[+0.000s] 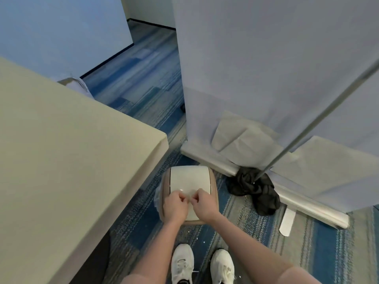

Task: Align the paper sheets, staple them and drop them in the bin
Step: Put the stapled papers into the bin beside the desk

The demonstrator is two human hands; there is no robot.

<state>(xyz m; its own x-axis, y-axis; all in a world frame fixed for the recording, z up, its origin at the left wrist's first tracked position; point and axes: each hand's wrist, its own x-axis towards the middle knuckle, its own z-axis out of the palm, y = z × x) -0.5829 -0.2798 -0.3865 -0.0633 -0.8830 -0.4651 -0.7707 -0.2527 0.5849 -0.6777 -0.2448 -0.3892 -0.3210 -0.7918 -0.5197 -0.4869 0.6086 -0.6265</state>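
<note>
**Over the bin: the drop is being made**

Above the swing-lid bin (192, 221), which is standing on the striped carpet (320, 232) just right of the cloth-covered table (71, 150), both hands are being held close together. The left hand (175, 204) and the right hand (205, 203) are being held with fingers curled, and a small pale edge is being pinched between them. It is being taken for the paper sheets (190, 194), though they are hard to tell from the white lid beneath.

Aligning and stapling are being judged as done, and the last step is being carried out. For the next move, the flap is likely to need tipping with the sheets. The pinch is to be released only once they are past the flap.

No brand, label or writing is being shown legibly.
</note>
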